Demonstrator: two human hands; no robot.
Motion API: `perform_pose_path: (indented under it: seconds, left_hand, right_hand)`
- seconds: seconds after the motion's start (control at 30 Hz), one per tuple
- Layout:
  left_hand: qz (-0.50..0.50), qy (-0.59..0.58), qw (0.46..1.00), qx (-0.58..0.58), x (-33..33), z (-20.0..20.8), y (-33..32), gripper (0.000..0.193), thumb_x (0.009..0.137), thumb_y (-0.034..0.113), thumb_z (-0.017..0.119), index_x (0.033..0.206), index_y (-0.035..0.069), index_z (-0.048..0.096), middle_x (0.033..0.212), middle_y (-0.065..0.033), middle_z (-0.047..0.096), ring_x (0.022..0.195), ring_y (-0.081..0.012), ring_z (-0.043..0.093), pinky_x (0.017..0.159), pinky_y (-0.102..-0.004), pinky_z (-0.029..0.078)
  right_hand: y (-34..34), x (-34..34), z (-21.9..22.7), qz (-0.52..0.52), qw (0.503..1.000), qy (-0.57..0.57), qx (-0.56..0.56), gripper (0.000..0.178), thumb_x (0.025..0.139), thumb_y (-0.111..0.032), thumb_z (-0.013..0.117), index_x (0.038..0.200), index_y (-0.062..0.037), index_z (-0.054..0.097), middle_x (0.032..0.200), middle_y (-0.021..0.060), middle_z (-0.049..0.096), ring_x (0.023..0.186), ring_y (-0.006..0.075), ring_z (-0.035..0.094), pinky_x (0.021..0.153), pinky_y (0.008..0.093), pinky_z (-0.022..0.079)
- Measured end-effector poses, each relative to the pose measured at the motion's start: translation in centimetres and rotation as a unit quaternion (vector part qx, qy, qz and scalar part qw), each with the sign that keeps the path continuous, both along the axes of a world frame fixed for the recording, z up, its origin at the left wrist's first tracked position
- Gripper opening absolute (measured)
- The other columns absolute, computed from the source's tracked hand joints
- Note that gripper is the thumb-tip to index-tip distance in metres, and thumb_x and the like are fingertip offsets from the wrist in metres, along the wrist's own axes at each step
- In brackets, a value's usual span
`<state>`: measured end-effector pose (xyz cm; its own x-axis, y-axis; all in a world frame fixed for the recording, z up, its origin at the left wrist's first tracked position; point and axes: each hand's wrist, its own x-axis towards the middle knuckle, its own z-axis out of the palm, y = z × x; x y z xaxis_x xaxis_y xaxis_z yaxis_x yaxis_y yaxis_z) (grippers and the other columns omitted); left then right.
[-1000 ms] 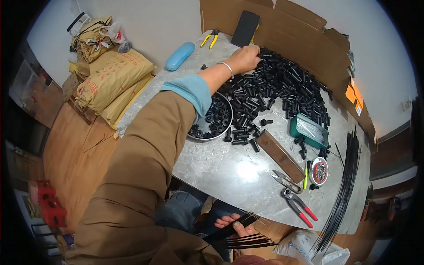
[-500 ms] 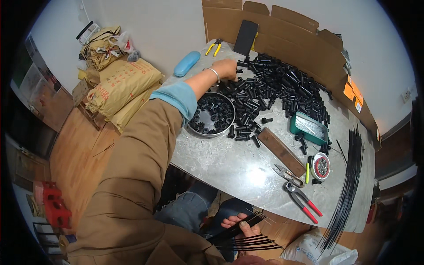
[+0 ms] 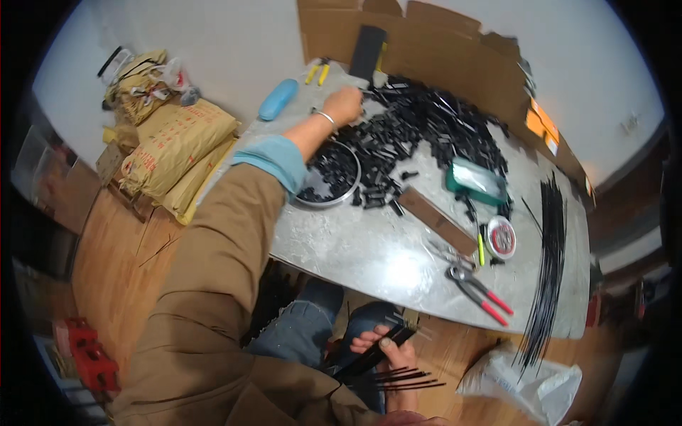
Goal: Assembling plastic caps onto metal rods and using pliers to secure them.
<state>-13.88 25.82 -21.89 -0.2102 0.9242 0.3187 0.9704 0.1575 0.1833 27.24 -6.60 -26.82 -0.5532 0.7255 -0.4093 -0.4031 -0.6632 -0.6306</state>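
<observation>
We had our left grip point(image 3: 344, 106) stretched out over the far left part of the counter point(image 3: 334, 263), its fingertips at the left edge of the heap of black bolts point(image 3: 440, 117); most of the heap spread away to the right of it. Its fingers pointed away from us and the view was blurred, so we could not tell whether they were apart, together or clamped on a bolt. The round pan point(image 3: 357, 174) of small black pieces sat nearer to us than that grip, beside the heap, partly hidden by our forearm. Our right grip point(image 3: 398, 355) was low, over our lap and below the counter's near edge, well apart from the bolts. It was clamped on a bundle of black strips point(image 3: 360, 363), the thumb lying over them, while several loose ends fanned out beneath the hand. Beyond our left grip lay yellow-handled pliers point(image 3: 318, 72), with a blue case point(image 3: 278, 99) to their left. Right of the pan we had a wooden block point(image 3: 437, 220) lying at a slant, a green tray point(image 3: 455, 188) near the heap and red-handled pincers point(image 3: 492, 312) near the front edge. More long black strips point(image 3: 550, 234) lay along the counter's right side.
</observation>
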Motion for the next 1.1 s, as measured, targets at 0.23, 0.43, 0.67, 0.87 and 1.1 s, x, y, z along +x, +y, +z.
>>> perform_pose_path:
  seconds: [0.23, 0.43, 0.67, 0.87, 1.1]
  left_hand:
    - [-0.217, -0.462, 0.852, -0.115, 9.7, 9.7, -8.9, 0.029, 0.086, 0.028, 0.067, 0.095, 0.002, 0.059, 0.076, -0.0057, 0.063, 0.061, -0.0095, 0.06, 0.053, -0.023, 0.052]
    - [-0.277, -0.66, 0.647, -0.263, 20.2, 4.5, -20.1, 0.024, 0.087, 0.021, 0.067, 0.101, 0.002, 0.06, 0.085, -0.0084, 0.065, 0.073, -0.0156, 0.063, 0.067, -0.0296, 0.054]
    - [-0.143, -0.854, 0.473, -0.162, 22.9, -1.6, -31.0, 0.022, 0.086, 0.018, 0.07, 0.099, 0.003, 0.061, 0.089, -0.0049, 0.063, 0.082, -0.0138, 0.062, 0.07, -0.029, 0.054]
    - [-0.143, -0.868, 0.458, -0.126, 23.8, -2.3, -32.5, 0.021, 0.086, 0.016, 0.069, 0.099, 0.004, 0.06, 0.09, -0.0035, 0.061, 0.082, -0.0137, 0.06, 0.071, -0.0282, 0.052]
    - [-0.127, -0.863, 0.473, -0.125, 24.3, -1.6, -33.0, 0.022, 0.087, 0.02, 0.068, 0.101, 0.005, 0.06, 0.091, -0.0021, 0.059, 0.084, -0.013, 0.059, 0.077, -0.0286, 0.051]
  right_hand:
    - [-0.6, -0.7, 0.2, -0.023, 0.998, 0.054, 0.008, 0.035, 0.095, -0.018, 0.054, 0.121, 0.0027, 0.043, 0.102, 0.0212, 0.06, 0.089, 0.0339, 0.065, 0.08, 0.0474, 0.055]
    - [-2.0, -0.7, 0.3, -0.068, 0.997, 0.021, 0.031, 0.019, 0.095, -0.019, 0.052, 0.103, -0.0014, 0.051, 0.091, 0.0116, 0.058, 0.079, 0.0249, 0.065, 0.07, 0.0451, 0.06]
    - [-3.9, -1.5, 1.1, -0.064, 0.995, 0.035, 0.062, 0.02, 0.095, -0.02, 0.053, 0.101, -0.0011, 0.052, 0.086, 0.0092, 0.058, 0.075, 0.0211, 0.064, 0.068, 0.0433, 0.061]
    - [-4.7, -1.9, 1.2, -0.059, 0.994, 0.031, 0.09, 0.019, 0.097, -0.017, 0.05, 0.103, 0.0006, 0.052, 0.089, 0.0116, 0.059, 0.076, 0.0209, 0.064, 0.067, 0.0399, 0.061]
    - [-5.1, -1.8, 1.2, -0.069, 0.992, 0.028, 0.105, 0.022, 0.097, -0.018, 0.05, 0.108, 0.0, 0.053, 0.091, 0.0108, 0.059, 0.076, 0.0204, 0.064, 0.065, 0.0413, 0.061]
